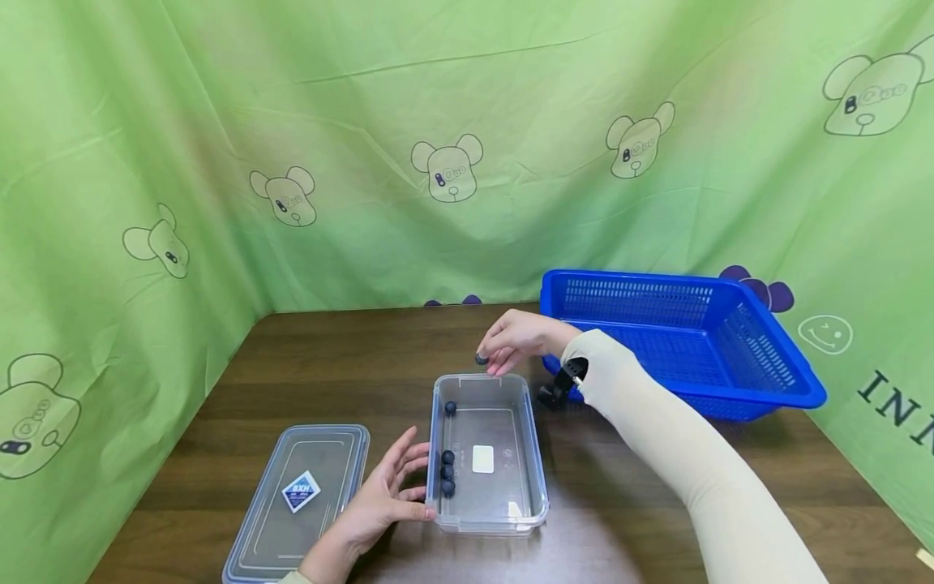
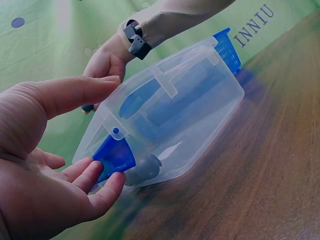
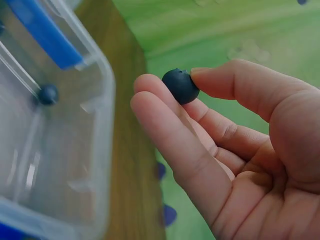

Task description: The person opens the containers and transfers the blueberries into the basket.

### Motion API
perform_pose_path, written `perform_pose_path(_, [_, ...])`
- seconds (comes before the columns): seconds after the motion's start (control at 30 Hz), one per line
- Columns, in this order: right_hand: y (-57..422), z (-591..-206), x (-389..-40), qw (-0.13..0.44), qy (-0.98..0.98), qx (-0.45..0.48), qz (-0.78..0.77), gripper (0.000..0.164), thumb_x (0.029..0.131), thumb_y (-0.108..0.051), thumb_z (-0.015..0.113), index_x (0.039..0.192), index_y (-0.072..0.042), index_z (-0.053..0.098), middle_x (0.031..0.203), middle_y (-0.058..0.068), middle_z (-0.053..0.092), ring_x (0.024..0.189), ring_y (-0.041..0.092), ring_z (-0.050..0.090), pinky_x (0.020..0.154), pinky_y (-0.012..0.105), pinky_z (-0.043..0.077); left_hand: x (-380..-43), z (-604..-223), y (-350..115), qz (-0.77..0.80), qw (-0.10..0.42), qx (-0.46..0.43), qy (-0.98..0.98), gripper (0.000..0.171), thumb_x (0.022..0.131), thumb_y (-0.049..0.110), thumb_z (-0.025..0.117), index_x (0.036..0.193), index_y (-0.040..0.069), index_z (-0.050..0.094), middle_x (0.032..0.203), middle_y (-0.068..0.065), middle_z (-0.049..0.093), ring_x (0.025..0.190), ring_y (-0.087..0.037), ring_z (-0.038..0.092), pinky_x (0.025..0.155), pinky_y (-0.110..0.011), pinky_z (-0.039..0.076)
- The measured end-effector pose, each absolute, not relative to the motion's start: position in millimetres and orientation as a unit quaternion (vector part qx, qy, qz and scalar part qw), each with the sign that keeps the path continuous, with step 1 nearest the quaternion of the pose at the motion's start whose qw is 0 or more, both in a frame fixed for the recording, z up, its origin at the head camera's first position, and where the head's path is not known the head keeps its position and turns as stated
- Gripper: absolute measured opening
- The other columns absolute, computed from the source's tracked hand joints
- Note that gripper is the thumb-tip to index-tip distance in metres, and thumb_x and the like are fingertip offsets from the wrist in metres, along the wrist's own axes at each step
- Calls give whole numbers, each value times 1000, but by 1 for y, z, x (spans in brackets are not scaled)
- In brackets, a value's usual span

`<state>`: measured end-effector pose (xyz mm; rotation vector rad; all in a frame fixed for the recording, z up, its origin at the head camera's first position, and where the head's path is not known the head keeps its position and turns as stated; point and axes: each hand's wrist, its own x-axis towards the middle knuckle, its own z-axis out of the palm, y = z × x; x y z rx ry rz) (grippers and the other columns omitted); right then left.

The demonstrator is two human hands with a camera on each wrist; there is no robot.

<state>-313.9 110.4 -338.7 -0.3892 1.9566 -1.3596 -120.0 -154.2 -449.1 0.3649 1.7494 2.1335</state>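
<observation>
In the head view a clear plastic container (image 1: pixel 503 434) stands uncovered on the table. Several blueberries (image 1: pixel 448 472) line its left side, with another blueberry (image 1: pixel 451 408) nearer the far end. My right hand (image 1: pixel 514 339) is above the container's far edge, pinching a blueberry (image 3: pixel 180 86) between thumb and fingertips. My left hand (image 1: pixel 379 495) rests at the container's left side with loosely spread fingers. Seen from the left wrist, its fingertips touch a blue latch (image 2: pixel 116 156) and its thumb lies along the rim.
A clear lid (image 1: pixel 321 454) with a blue-and-white label lies on the table left of the container. At the back right, partly behind the right forearm, stands a blue slotted basket (image 1: pixel 766 381). Green printed cloth (image 1: pixel 365 97) hangs behind the wooden table (image 1: pixel 350 357).
</observation>
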Motion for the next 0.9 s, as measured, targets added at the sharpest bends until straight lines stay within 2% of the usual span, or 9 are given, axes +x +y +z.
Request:
perform_pose_path(0.17, [133, -331, -324, 338, 754, -134, -547, 26, 93, 0, 57, 112, 18, 60, 81, 18, 72, 69, 19, 70, 74, 36, 59, -120, -449, -154, 753, 179, 127, 620, 114, 72, -10, 79, 156, -5, 2, 153, -30, 25, 138, -39, 29, 101, -38, 41])
perform_pose_path(0.4, [169, -324, -337, 310, 751, -122, -570, 32, 97, -1, 53, 120, 22, 53, 84, 13, 72, 75, 20, 71, 77, 35, 58, -120, -449, -154, 753, 179, 128, 620, 114, 71, -11, 79, 156, -5, 2, 154, -30, 25, 138, -39, 29, 102, -39, 41])
perform_pose_path(0.5, [185, -321, -342, 303, 740, -113, -590, 25, 98, 0, 51, 115, 18, 58, 85, 12, 71, 78, 20, 72, 79, 35, 58, -120, -449, -154, 753, 180, 128, 620, 114, 72, -11, 79, 156, -5, 2, 153, -30, 25, 138, -39, 29, 102, -40, 41])
perform_pose_path(0.6, [201, -319, -346, 293, 729, -93, -611, 16, 99, 2, 51, 102, 8, 65, 85, 13, 71, 79, 21, 72, 80, 35, 57, -121, -449, -154, 753, 179, 128, 620, 114, 72, -10, 79, 156, -5, 2, 153, -30, 25, 138, -39, 29, 102, -40, 40])
perform_pose_path(0.7, [218, -319, -351, 282, 722, -72, -627, 17, 99, 2, 53, 92, -1, 69, 87, 14, 71, 80, 21, 72, 80, 34, 57, -121, -449, -154, 752, 179, 129, 621, 114, 72, -10, 79, 156, -5, 2, 153, -30, 25, 138, -38, 29, 102, -40, 40])
perform_pose_path(0.9, [253, -326, -360, 277, 691, -29, -667, 20, 99, 3, 53, 90, -3, 70, 91, 13, 71, 84, 22, 72, 86, 36, 55, -121, -449, -154, 753, 179, 132, 619, 114, 72, -11, 79, 156, -5, 2, 154, -30, 24, 138, -38, 29, 101, -38, 41])
